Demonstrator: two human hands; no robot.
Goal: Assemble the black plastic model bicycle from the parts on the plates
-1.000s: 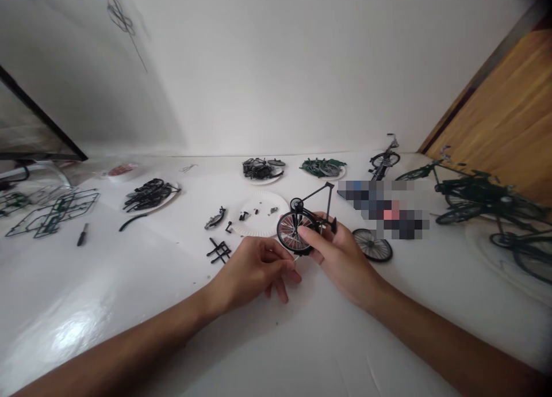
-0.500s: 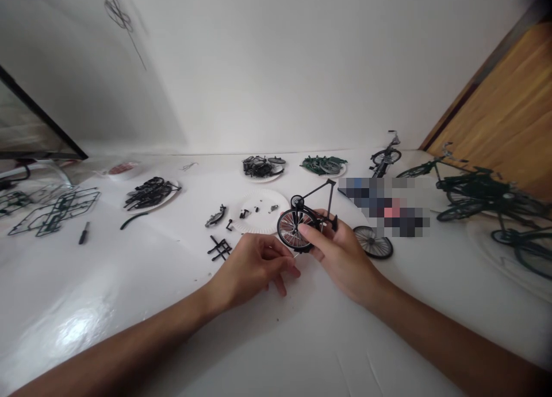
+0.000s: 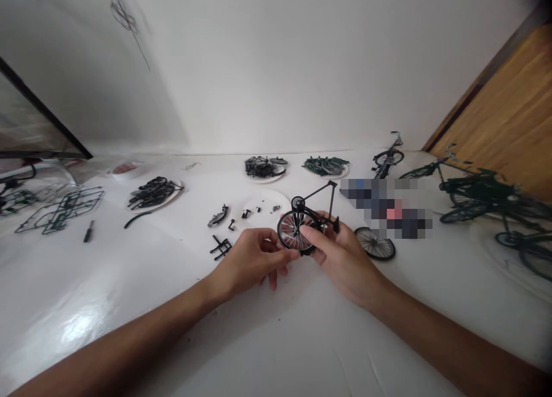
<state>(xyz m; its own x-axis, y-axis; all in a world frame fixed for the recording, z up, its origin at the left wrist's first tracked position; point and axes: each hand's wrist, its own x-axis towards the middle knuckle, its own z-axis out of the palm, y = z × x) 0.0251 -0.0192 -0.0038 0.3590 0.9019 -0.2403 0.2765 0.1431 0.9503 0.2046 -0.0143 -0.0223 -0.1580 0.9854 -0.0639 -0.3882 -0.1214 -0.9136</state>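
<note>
My right hand [image 3: 345, 256] grips a partly built black model bicycle [image 3: 319, 191], its thumb across the spoked wheel [image 3: 287, 229] and its fingers behind the frame. The bicycle is tilted, with only one wheel seen on it. My left hand [image 3: 259, 256] is closed, thumb and forefinger pinching at the lower edge of that wheel, the other fingers curled below. A loose spoked wheel [image 3: 375, 244] lies just right of my right hand. Left of my hands are a black lattice-like part [image 3: 222, 246] and a curved dark part [image 3: 218, 215].
A paper plate [image 3: 276, 200] holds several tiny parts. Behind are plates of black parts [image 3: 264, 168] and green parts [image 3: 325, 165]. Black pieces [image 3: 153, 193], a screwdriver [image 3: 88, 231] and green part frames [image 3: 64, 207] lie left. Assembled model bicycles [image 3: 478, 195] stand right, near a blurred-out patch [image 3: 388, 207].
My left hand has moved slightly up, bringing its thumb against the lower edge of the wheel. My right hand keeps its hold on the model bicycle. The view has shifted slightly.
</note>
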